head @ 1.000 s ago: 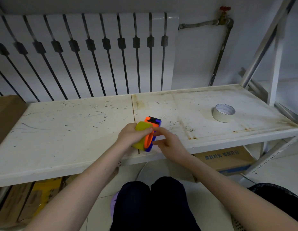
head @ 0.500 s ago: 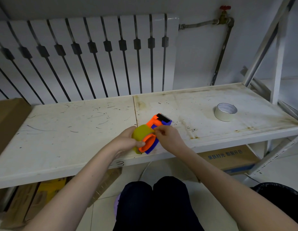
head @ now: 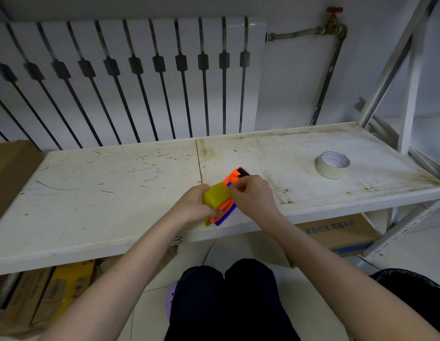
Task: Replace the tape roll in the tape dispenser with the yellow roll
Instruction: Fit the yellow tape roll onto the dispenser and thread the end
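Note:
An orange and blue tape dispenser (head: 232, 177) is held just above the front edge of the white shelf (head: 115, 183), its black toothed end pointing away from me. The yellow tape roll (head: 216, 195) sits in the dispenser. My left hand (head: 193, 205) grips the dispenser and roll from the left. My right hand (head: 251, 195) is curled against the roll's right side, fingertips pinched at the roll's top edge; whether it holds the tape end is hidden. A pale cream tape roll (head: 332, 164) lies flat on the shelf at the right.
A white radiator (head: 130, 77) stands behind the shelf, with a pipe and red valve (head: 333, 19) on the wall. Cardboard boxes (head: 337, 230) sit below the shelf. A brown box (head: 10, 168) rests at the left end. A slanted shelf post (head: 396, 57) rises at right.
The dispenser has tilted so its toothed end points farther away and right. My right hand has moved up from the dispenser's lower side to the top of the yellow roll.

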Available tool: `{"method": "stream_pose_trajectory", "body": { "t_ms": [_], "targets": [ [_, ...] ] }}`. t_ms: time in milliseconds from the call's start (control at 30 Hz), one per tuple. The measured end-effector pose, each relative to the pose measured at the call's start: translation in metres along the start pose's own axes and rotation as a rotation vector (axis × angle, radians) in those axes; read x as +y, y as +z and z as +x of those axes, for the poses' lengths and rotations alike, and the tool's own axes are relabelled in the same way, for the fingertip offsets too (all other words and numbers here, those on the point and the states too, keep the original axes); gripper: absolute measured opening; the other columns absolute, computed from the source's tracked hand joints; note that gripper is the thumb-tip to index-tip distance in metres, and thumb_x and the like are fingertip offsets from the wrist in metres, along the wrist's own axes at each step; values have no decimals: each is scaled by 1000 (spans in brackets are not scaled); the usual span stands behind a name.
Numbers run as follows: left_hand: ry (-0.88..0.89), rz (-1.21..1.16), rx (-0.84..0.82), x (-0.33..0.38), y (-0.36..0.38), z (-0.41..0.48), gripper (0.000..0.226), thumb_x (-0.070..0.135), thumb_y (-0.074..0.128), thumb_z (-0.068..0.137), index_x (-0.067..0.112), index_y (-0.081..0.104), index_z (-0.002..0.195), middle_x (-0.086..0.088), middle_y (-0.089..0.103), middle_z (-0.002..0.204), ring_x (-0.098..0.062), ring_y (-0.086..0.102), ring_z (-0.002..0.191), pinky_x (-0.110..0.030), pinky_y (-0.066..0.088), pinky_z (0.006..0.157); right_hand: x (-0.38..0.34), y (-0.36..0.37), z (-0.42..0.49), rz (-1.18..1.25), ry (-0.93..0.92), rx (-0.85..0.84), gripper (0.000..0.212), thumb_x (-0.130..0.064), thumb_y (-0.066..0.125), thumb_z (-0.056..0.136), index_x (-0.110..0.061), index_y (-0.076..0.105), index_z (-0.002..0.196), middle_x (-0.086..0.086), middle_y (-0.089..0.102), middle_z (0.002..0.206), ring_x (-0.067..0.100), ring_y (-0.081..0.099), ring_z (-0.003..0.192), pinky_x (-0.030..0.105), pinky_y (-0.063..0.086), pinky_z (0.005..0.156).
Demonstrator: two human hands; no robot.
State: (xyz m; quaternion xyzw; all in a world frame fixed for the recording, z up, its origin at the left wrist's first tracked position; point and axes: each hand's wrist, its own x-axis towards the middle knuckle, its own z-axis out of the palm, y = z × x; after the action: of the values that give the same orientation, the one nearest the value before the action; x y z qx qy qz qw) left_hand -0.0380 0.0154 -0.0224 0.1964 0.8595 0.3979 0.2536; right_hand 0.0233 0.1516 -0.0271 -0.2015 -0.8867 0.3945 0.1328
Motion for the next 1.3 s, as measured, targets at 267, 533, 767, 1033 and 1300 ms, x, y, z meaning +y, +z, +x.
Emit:
{"method": "stream_pose_trajectory", "body": {
  "t_ms": [267, 533, 767, 1033, 1300],
  "targets": [
    [107, 218, 181, 14, 28, -10, 41, 27, 83, 59, 20, 63, 94, 0, 58, 86, -22, 54, 83, -23, 33, 56, 14, -17, 18, 10, 245, -94, 19, -20, 65, 79, -5, 65, 67, 11, 50, 58, 19, 43, 51, 23, 36, 54],
    [151, 351, 233, 17, 49, -13, 47, 35, 82, 61, 20, 62, 101, -2, 66, 98, -26, 61, 93, -30, 46, 73, 26, -27, 21, 140, 421, -207, 25, -17, 66, 82, 4, 66, 97, 10, 64, 75, 14, 56, 60, 24, 51, 57],
    [197, 431, 229, 15, 55, -13, 46, 35, 79, 65, 22, 58, 104, -1, 66, 106, -25, 60, 97, -32, 49, 77, 29, -30, 20, 109, 448, -353, 19, -21, 55, 91, -13, 52, 74, 1, 55, 68, 10, 49, 60, 22, 44, 58],
    [308, 385, 259, 13, 48, -9, 56, 30, 68, 75, 26, 48, 128, -5, 60, 112, -26, 58, 103, -36, 49, 84, 26, -26, 22, 157, 474, -365, 23, -11, 43, 93, -10, 47, 71, 3, 46, 64, 13, 40, 56, 21, 39, 54],
    [303, 369, 215, 14, 41, -8, 59, 18, 64, 76, 32, 49, 131, -6, 62, 114, -26, 58, 106, -34, 49, 85, 27, -20, 20, 205, 492, -314, 18, -8, 42, 92, -10, 44, 74, 5, 39, 62, 15, 31, 55, 23, 27, 48]
  ]
}}
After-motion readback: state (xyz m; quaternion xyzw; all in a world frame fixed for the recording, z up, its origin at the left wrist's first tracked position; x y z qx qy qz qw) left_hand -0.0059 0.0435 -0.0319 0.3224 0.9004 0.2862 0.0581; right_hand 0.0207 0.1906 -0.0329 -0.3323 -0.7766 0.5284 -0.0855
